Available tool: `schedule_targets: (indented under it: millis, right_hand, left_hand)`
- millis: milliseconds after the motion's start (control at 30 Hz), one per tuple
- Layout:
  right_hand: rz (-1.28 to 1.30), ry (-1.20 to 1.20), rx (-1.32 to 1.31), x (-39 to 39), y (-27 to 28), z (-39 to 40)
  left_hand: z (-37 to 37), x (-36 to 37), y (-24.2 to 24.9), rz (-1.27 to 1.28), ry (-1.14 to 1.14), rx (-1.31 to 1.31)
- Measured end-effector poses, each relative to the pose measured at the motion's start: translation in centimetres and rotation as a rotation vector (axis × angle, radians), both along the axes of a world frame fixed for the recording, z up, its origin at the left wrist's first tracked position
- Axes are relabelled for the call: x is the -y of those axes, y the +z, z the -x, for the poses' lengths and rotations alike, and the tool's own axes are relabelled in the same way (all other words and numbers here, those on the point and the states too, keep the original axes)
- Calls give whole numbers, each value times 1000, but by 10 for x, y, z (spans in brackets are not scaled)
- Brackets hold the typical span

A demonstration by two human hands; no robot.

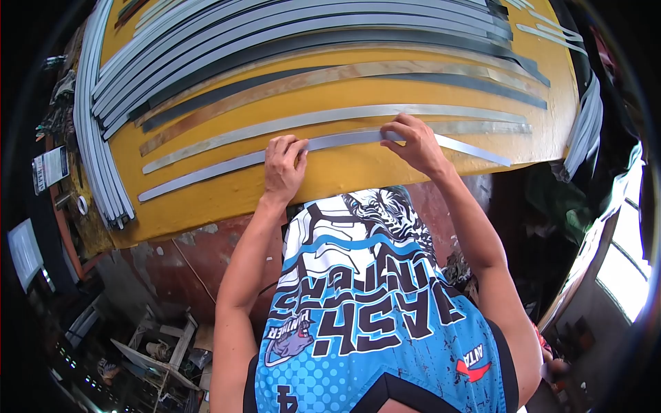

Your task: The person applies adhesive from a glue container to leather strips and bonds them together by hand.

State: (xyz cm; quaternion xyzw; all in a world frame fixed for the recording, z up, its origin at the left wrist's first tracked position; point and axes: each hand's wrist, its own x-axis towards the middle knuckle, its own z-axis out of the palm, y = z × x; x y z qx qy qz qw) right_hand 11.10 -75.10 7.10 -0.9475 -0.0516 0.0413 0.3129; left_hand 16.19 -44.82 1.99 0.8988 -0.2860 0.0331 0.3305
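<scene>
A long thin metal strip (206, 173) lies nearest me on the yellow table (358, 168). My left hand (284, 165) rests on the strip near its middle, fingers curled down onto it. My right hand (413, 143) presses its fingertips on the same strip a little to the right. Neither hand lifts anything. Beyond it lie several more flat strips (330, 117), some bright, some rusty brown, in curved rows.
A bundle of grey strips (100, 158) hangs over the table's left edge, and more grey strips (275, 27) fill the far side. Another bundle (585, 131) sits at the right edge. Below the table is a rusty red base (193, 255) and clutter on the floor.
</scene>
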Motion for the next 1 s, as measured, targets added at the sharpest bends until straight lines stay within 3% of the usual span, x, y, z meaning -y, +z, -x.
schedule_targets:
  millis: [300,1000]
  right_hand:
    - [-25,14,34,11,-4,1]
    - [23,62,113,16,-24,0]
  left_hand:
    - [8,16,18,-100,74,-61]
    - [15,20,5,-165,141,21]
